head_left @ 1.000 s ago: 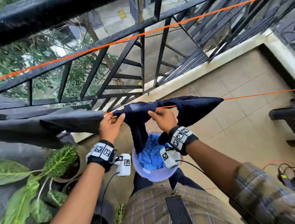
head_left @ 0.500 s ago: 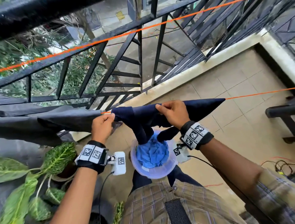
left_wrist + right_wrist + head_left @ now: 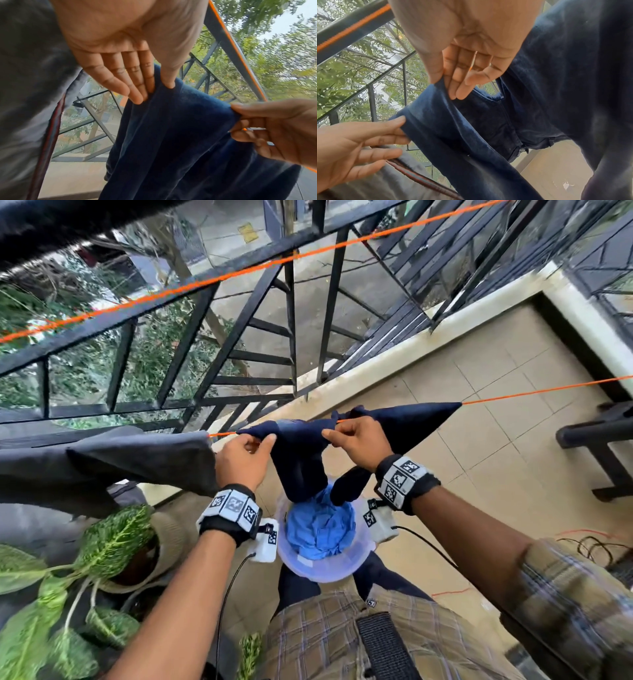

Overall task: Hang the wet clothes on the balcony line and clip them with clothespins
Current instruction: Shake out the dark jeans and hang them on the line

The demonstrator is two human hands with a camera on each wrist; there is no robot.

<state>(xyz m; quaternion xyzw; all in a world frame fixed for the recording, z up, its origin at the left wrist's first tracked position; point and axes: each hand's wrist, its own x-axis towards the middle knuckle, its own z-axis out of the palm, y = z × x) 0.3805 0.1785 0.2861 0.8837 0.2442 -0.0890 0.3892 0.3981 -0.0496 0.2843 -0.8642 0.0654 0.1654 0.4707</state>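
Note:
A navy garment [image 3: 404,422] is draped over the orange line [image 3: 548,390], with part of it hanging down towards the bucket. My left hand [image 3: 263,440] pinches its left end between thumb and fingers, seen close in the left wrist view as the left hand [image 3: 157,88] on the navy garment [image 3: 171,128]. My right hand [image 3: 330,436] pinches the top edge further right; in the right wrist view the right hand [image 3: 443,86] grips the fold of the navy garment [image 3: 436,121]. A thin white and orange thing lies in its curled fingers; I cannot tell what it is.
A grey garment [image 3: 120,463] hangs on the line to the left. A pale bucket [image 3: 325,570] with blue clothes stands below my hands. Black railing [image 3: 291,337] runs behind, with a second orange line [image 3: 205,284] along it. Potted plants [image 3: 113,539] are at lower left, a dark bench [image 3: 603,440] at right.
Both hands have shifted their hold along the navy garment's top edge. The stretch between them now lies flatter along the line.

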